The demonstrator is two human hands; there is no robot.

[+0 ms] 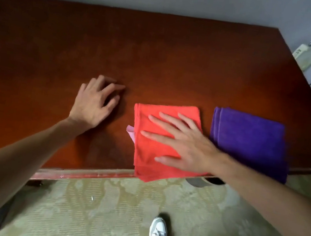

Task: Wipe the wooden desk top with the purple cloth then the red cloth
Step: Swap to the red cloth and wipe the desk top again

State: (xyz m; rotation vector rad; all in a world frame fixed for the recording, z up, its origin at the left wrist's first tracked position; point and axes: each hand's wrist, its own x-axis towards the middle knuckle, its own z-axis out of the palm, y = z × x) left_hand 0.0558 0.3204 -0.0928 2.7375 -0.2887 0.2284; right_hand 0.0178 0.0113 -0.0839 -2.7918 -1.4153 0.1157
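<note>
Along the near edge of the bench (159,57), toward its right corner, lie two folded cloths, both overhanging: the purple cloth (248,139) outermost, the red cloth (152,147) just left of it. The right hand (183,142) presses flat on the red one, fingers spread wide. The left hand (94,102) rests on bare wood, loosely curled, holding nothing. Both cloths look soft, light and limp; best pinched at a folded edge.

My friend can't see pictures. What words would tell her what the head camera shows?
A person's right hand presses flat on a folded red cloth at the near edge of a wooden desk, while the left hand rests on the bare wood. A folded purple cloth lies to the right, untouched.
</note>
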